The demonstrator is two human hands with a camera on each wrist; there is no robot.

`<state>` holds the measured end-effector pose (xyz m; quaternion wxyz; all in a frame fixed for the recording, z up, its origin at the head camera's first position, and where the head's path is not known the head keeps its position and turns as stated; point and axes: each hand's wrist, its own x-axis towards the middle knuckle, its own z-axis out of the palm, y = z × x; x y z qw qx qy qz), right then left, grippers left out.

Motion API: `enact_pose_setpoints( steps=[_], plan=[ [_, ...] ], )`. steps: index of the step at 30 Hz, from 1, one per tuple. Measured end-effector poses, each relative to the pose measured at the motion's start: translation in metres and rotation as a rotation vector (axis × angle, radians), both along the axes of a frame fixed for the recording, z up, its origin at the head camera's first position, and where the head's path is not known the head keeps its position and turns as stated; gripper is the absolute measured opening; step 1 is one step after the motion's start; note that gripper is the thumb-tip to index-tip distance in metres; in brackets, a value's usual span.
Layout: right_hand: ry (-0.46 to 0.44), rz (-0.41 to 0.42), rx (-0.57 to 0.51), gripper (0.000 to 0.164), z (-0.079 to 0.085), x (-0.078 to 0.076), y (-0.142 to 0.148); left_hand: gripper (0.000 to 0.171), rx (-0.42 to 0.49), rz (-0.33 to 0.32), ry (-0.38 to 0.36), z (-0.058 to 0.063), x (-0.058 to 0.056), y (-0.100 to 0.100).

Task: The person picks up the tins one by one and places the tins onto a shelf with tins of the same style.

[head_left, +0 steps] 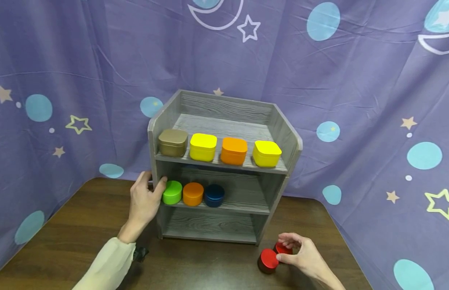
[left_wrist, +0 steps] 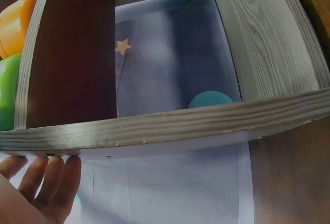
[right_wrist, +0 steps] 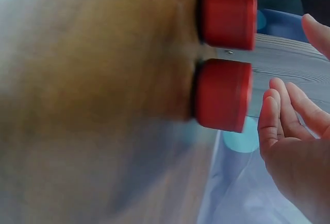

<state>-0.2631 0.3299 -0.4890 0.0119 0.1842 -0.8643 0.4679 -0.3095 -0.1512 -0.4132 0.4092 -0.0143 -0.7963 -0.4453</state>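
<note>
A grey wooden shelf unit [head_left: 217, 225] stands on the table. My left hand [head_left: 146, 201] grips its left side panel, thumb at the front edge beside a round green tin [head_left: 172, 193] and fingers against the outer face [left_wrist: 129, 136]. Right of the green tin are a round orange tin [head_left: 193, 195] and a dark blue one [head_left: 214, 196]. Two round red tins [right_wrist: 223, 95] are side by side on the table near the unit's right front corner. Over them hovers my right hand [head_left: 300, 255], thumb and fingers spread apart; in the right wrist view it holds nothing.
Along the top shelf stand a brown-gold squarish tin [head_left: 173, 143], a yellow one [head_left: 203, 148], an orange one [head_left: 233, 151] and another yellow one [head_left: 266, 154]. Purple patterned cloth [head_left: 354, 100] hangs behind the wooden table [head_left: 195, 266] and at its sides.
</note>
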Motion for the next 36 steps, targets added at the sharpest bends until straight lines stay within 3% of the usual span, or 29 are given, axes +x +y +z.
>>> enact_pose_setpoints(
  steps=[10,16,20,30,36],
  plan=[
    [-0.023,0.000,-0.031,0.051,-0.013,0.002,0.003,0.031,0.007,-0.012,-0.012,-0.001,-0.001,0.000],
    [-0.019,-0.095,-0.056,0.052,-0.011,0.005,0.013,0.031,0.013,-0.015,-0.022,-0.002,-0.001,0.000],
    [-0.023,-0.134,-0.005,0.059,-0.012,0.006,0.021,0.032,0.014,-0.014,-0.021,-0.002,-0.001,0.000],
    [-0.038,-0.156,0.017,0.067,-0.018,0.001,0.029,0.030,0.010,-0.014,-0.020,0.001,0.000,0.000],
    [-0.085,-0.124,0.052,0.071,-0.022,-0.004,0.031,0.031,0.007,-0.017,-0.028,0.000,-0.001,-0.001]
  ],
)
